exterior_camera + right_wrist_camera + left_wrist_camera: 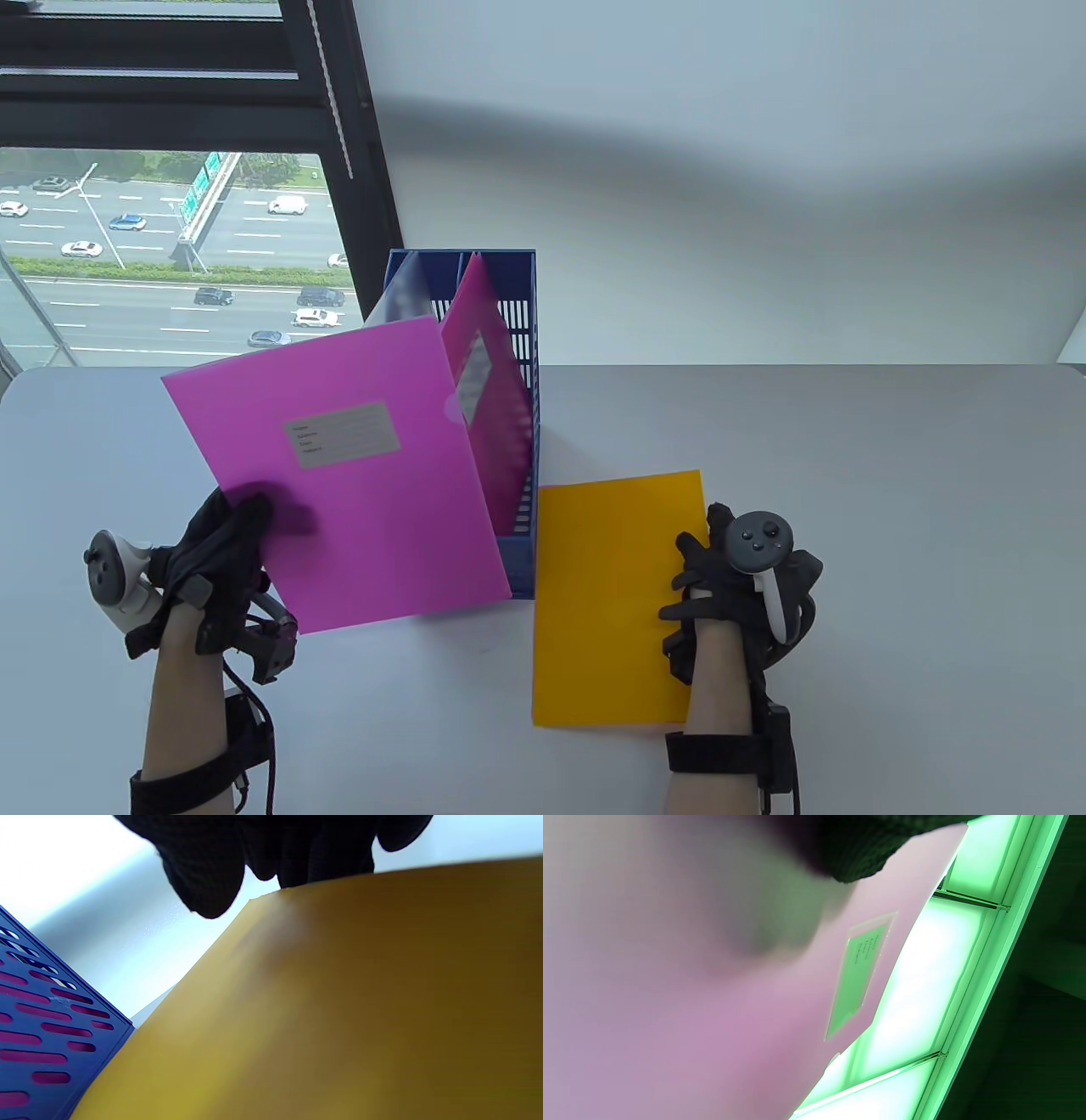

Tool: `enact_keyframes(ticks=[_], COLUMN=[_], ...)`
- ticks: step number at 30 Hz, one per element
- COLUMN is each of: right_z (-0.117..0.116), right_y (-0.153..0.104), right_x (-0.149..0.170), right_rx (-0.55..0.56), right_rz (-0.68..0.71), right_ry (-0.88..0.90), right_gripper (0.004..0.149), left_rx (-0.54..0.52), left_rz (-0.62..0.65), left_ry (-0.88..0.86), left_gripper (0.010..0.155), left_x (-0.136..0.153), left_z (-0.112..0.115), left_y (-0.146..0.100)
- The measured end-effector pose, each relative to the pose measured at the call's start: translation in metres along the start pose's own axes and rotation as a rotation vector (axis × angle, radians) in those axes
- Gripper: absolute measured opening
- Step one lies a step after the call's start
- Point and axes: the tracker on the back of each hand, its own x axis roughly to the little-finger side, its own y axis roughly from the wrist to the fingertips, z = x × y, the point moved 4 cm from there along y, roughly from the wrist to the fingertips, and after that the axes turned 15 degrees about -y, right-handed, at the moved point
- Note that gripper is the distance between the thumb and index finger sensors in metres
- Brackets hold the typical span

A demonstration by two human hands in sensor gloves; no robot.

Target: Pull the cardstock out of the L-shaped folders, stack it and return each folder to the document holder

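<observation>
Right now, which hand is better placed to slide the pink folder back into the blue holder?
Left. The left hand already grips the pink folder by its lower corner, right in front of the blue holder. The right hand rests on the yellow cardstock on the table.

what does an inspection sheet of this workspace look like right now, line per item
surface: white table, bare around the work area
job's things: blue document holder upright at the table's middle, a pink folder standing in it; second pink folder held up, tilted, in front of the holder; orange cardstock on the table right of the holder
clutter: nothing seen
grippers: left hand grips the held folder's lower left corner; right hand at the cardstock's right edge, fingers on it
cables: black leads run from both gloves to wrist straps
surroundings: white wall behind; window at left overlooking a road with cars
</observation>
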Motion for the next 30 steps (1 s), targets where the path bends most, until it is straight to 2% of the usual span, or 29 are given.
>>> enact_keyframes(ticks=[5,11,15,22,26,30], right_z=[-0.003,0.026,0.061,0.11,0.114,0.108], right_y=[0.0,-0.011,-0.032,-0.083,-0.106,-0.115], right_x=[-0.002,-0.017,-0.039,-0.088,-0.115,-0.134], right_rx=[-0.006,0.085,0.17,0.3,0.224,0.139], right_rz=[-0.012,0.053,0.164,0.506,0.647,0.745], right_ry=[-0.059,0.035,0.144,0.41,0.497,0.544], right_gripper=[0.063,0.059,0.057,0.051,0.053,0.058], left_rx=[0.008,0.035,0.058,0.08,0.101,0.116], left_rz=[-0.002,-0.009,-0.015,-0.021,-0.025,-0.025], left_ry=[0.003,0.014,0.028,0.041,0.049,0.057], left_gripper=[0.044,0.044,0.044,0.044,0.044,0.044], left_x=[0.001,0.004,0.006,0.009,0.01,0.01], left_z=[0.001,0.01,0.018,0.028,0.035,0.041], left_y=[0.0,0.003,0.005,0.007,0.008,0.009])
